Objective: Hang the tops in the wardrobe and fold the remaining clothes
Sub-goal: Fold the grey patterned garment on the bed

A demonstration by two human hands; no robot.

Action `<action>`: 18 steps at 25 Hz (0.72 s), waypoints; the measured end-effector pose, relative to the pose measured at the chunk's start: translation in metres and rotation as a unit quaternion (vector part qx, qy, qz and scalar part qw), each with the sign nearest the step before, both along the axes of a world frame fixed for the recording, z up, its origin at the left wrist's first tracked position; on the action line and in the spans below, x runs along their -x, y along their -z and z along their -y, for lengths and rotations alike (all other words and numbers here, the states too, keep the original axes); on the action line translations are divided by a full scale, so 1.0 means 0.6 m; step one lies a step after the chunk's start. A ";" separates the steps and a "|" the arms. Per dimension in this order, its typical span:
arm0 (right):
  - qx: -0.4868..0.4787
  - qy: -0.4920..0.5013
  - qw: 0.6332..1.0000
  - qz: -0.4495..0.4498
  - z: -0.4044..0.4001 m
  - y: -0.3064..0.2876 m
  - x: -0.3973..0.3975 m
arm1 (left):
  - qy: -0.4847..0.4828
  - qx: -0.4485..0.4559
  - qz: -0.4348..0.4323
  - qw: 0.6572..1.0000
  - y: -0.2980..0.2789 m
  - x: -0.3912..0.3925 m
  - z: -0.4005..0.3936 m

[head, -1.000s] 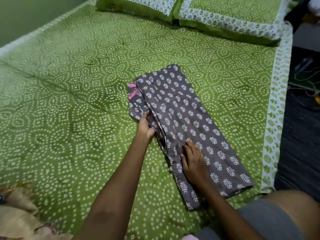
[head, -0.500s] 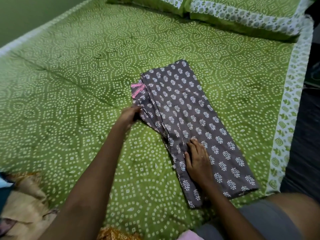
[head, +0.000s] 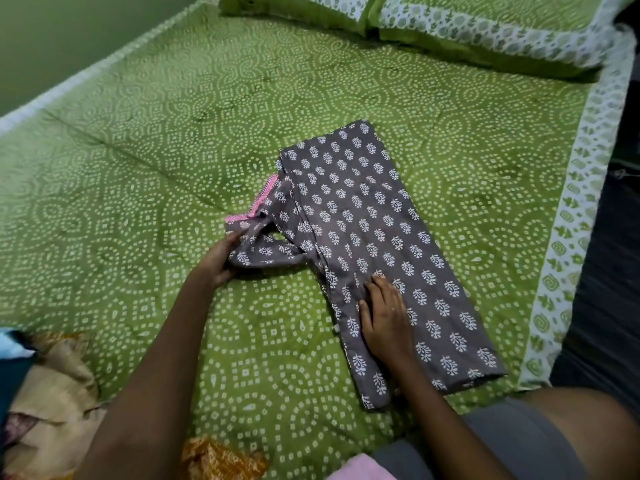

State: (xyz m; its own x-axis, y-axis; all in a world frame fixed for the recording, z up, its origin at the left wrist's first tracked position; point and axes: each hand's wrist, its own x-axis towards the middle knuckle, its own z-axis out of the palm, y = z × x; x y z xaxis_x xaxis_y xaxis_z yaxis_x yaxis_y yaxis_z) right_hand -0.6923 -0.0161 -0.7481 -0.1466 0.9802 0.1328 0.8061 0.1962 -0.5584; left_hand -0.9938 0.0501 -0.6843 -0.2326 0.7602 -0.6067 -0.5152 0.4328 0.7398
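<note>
So the grey printed top (head: 374, 251) is laid lengthwise mid-bedspread (head: 138, 188); its body is pinned flat by the straight-fingered right hand (head: 386, 315), probably as an anchor; the sleeve (head: 266, 249) is gripped by the left hand (head: 218, 259), likely for tucking inward.

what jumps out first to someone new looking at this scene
A grey leaf-print garment lies folded lengthwise mid-bed on the green patterned bedspread. The left hand grips its pink-trimmed sleeve at the garment's left edge, while the right hand presses flat on its lower half.
</note>
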 end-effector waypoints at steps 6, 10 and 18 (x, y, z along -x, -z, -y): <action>0.029 -0.050 0.997 0.045 0.001 -0.007 -0.014 | -0.194 -0.191 0.158 0.949 -0.021 0.036 0.050; 0.042 -0.055 0.996 0.052 0.001 -0.004 -0.020 | -0.198 -0.217 0.095 0.951 -0.022 0.076 0.139; 0.063 0.026 0.998 -0.003 -0.007 -0.019 0.006 | 0.050 0.166 -0.510 0.842 0.018 0.124 0.228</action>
